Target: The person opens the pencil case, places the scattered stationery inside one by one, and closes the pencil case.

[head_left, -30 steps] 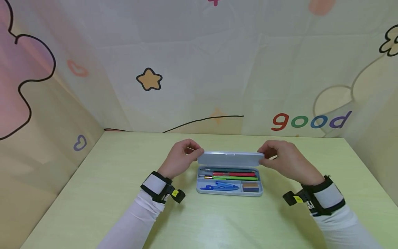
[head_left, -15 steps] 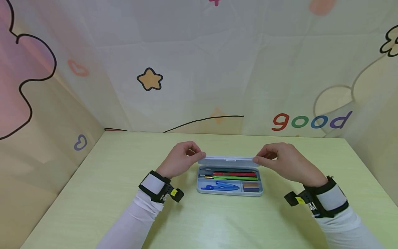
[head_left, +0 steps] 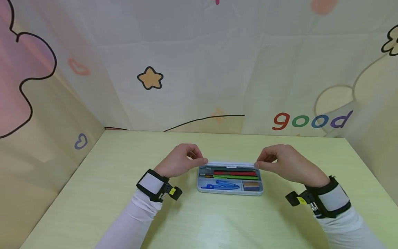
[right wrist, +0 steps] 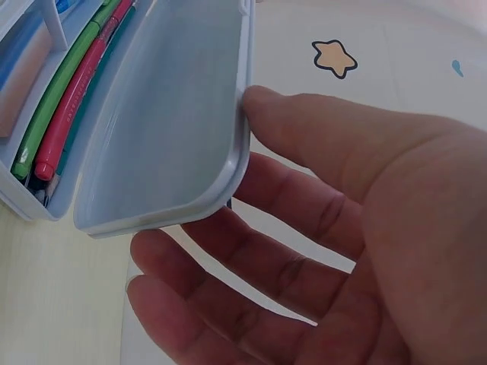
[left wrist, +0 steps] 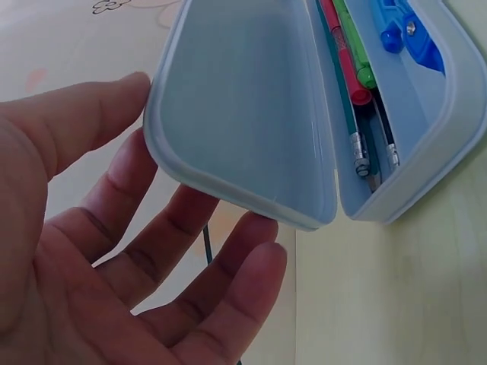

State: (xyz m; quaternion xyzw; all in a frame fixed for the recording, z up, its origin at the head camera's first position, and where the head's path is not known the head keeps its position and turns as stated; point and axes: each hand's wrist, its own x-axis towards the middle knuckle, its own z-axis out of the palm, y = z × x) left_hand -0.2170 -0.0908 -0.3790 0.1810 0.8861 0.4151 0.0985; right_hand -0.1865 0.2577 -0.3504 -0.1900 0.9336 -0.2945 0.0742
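A light blue pencil case lies on the table, its hinged lid tilted partly over the back of the base. My left hand pinches the lid's left corner, thumb on the edge and fingers behind. At the opposite corner, my right hand pinches it the same way. Inside the case are a red pen, a green pen and pencils in the long compartment. A blue drawing compass lies in the front compartment, and an eraser fills the small one at right.
The pale wooden table stretches around the case on every side. Behind it hangs a printed cloth backdrop, and cloth also borders the table at left and right. Each wrist wears a strapped camera.
Both hands have lowered the lid forward and down over the base, so less of its inside shows in the head view. The case base has stayed in place.
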